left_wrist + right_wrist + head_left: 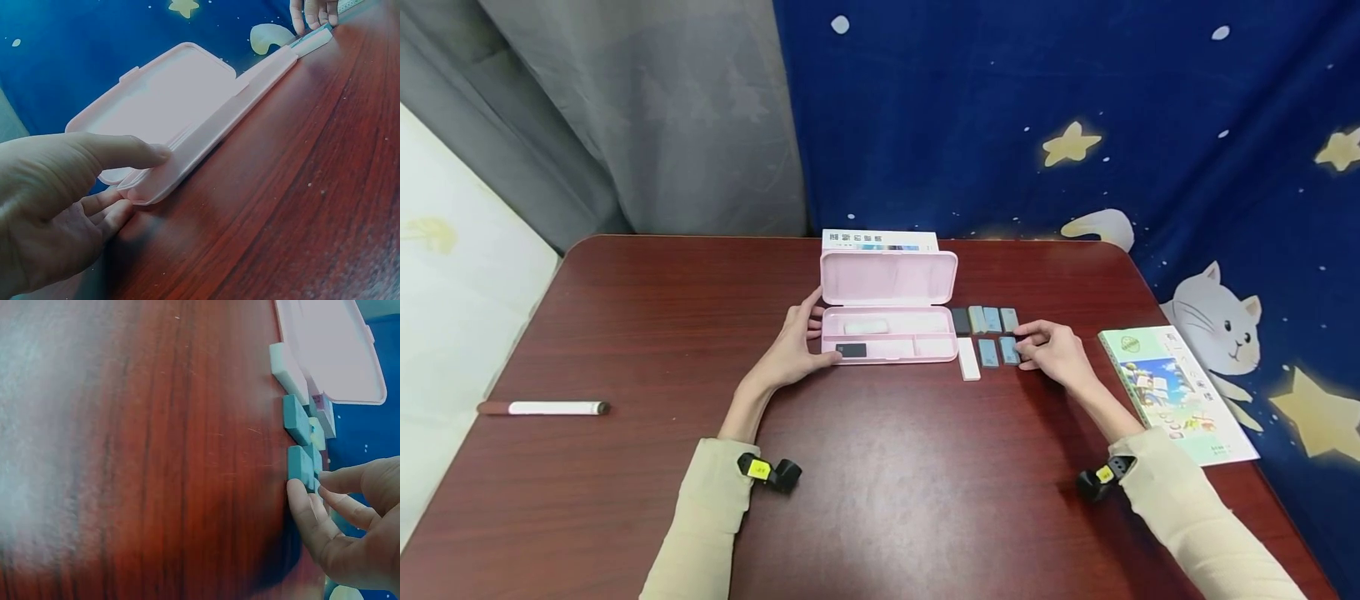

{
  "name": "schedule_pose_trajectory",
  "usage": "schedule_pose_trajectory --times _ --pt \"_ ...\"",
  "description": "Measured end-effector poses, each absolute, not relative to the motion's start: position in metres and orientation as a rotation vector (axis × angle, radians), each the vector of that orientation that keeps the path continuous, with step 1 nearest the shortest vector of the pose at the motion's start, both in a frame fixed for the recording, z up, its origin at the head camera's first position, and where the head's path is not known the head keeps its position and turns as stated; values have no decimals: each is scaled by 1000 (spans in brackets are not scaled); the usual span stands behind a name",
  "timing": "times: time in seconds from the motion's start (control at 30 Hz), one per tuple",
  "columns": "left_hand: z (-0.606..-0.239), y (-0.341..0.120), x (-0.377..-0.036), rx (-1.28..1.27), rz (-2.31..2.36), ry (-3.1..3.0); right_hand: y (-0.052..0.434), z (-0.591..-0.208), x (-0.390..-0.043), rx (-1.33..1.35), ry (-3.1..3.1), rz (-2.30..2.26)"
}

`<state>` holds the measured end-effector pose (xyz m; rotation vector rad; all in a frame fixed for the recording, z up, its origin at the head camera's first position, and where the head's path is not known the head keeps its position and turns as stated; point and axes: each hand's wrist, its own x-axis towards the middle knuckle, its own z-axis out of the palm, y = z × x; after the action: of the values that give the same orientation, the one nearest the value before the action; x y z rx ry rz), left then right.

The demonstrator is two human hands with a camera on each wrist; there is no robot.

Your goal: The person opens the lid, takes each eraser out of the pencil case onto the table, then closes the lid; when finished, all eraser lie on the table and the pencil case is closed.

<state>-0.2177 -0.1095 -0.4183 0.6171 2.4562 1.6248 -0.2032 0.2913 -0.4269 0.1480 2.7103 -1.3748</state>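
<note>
While the left hand (793, 346) steadies the pink case (887, 333) at its left end, thumb along the front edge and fingers curled round the end wall, the right hand (1052, 350) sits at the erasers (988, 333) just right of the case. The case is open, lid (889, 277) standing up at the back, long axis left-right across the table (887, 483), parallel to its front edge. Inside the tray: a white eraser (867, 327) in the back slot, a black one (851, 350) front-left; both lie lengthwise with the case.

Outside the case the erasers lie in two rows, each with its long axis pointing away from the person, i.e. crosswise to the case. Back row: one black, then pale and blue ones. Front row: a long white eraser (968, 358) touching the case's right end, then two blue ones. The right hand's thumb and fingertips close narrowly on the rightmost front blue eraser (300, 465); it is flat on the table, not lifted, thumb tip against its near end. Whether a second block is pinched too, cannot tell.

Rest: a booklet (1176, 392) right of the right hand, a pen (542, 407) far left lying left-right, a white box (880, 240) behind the lid.
</note>
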Motion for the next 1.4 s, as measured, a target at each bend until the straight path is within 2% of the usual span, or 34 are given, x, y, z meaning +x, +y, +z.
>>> schedule_pose_trajectory --times 0.4,0.83,1.17,1.4 --pt "-422 -110 -219 603 1659 2435 278 -414 -206 48 2862 -1184" --pt "-421 -111 -218 607 1652 2446 221 -408 -223 -141 2866 -1184" --pt "-459 -116 -236 590 1642 2474 176 -411 -239 -307 2864 -1140" --pt "-462 -118 -238 599 1615 2490 146 -413 -250 -334 2868 -1083"
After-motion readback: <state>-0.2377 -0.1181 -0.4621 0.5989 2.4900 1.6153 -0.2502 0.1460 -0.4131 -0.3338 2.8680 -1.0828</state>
